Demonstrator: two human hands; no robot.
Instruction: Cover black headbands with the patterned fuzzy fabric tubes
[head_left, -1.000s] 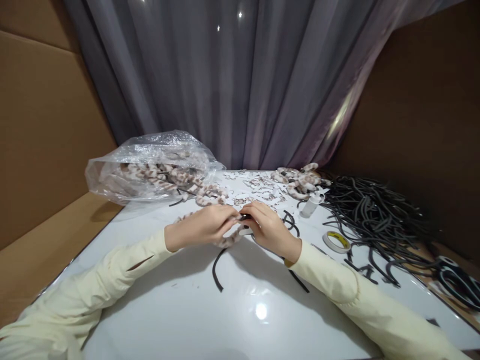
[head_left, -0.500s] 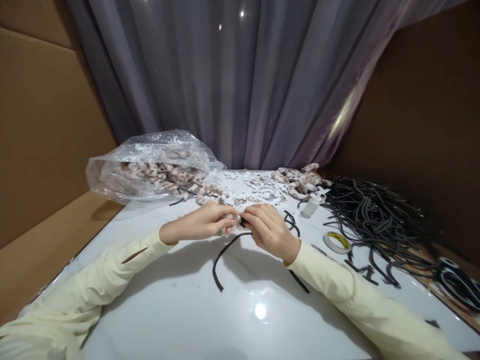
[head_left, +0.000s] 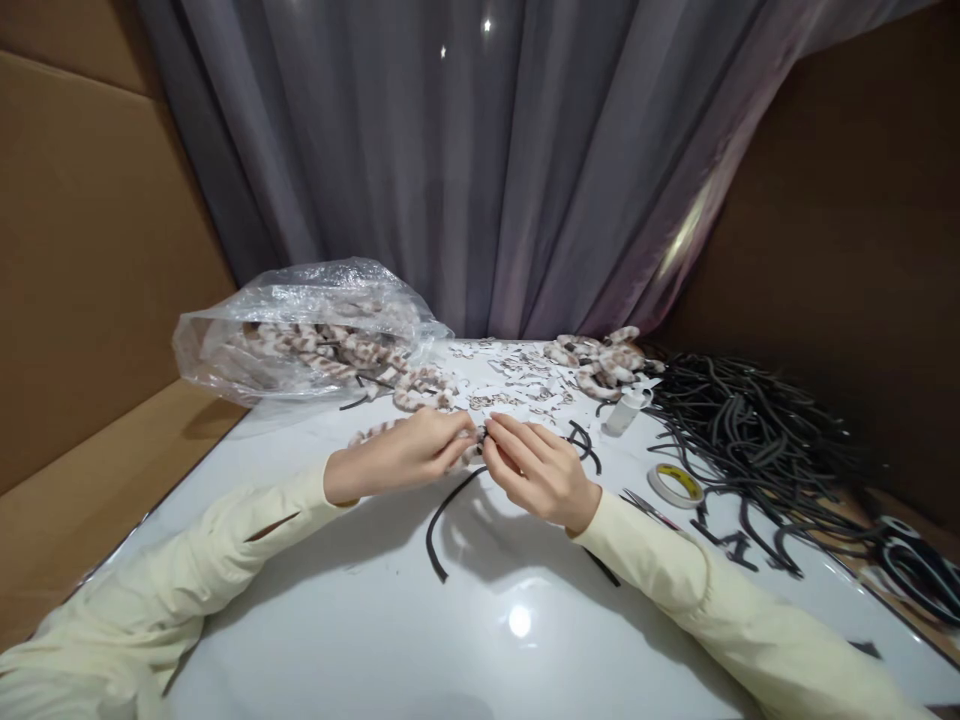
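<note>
Both my hands meet over the middle of the white table (head_left: 480,620). My left hand (head_left: 409,455) is closed on a furry brown-and-white spotted strip (head_left: 375,431) that trails off to its left. My right hand (head_left: 536,465) pinches the top end of a black curved band (head_left: 439,520), right where the fur strip ends. The band arcs down toward me and rests on the table. Fingertips of the two hands nearly touch.
A clear plastic bag (head_left: 300,330) of spotted fur pieces lies at the back left. More fur pieces (head_left: 600,360) and paper scraps sit behind the hands. A small white bottle (head_left: 624,410), a tape roll (head_left: 675,484), tweezers (head_left: 649,508) and a heap of black bands (head_left: 757,440) lie to the right.
The fur strip that hung below my hands has slid off along the black band toward the left. More of the bare band now shows. My right fingers have straightened slightly.
</note>
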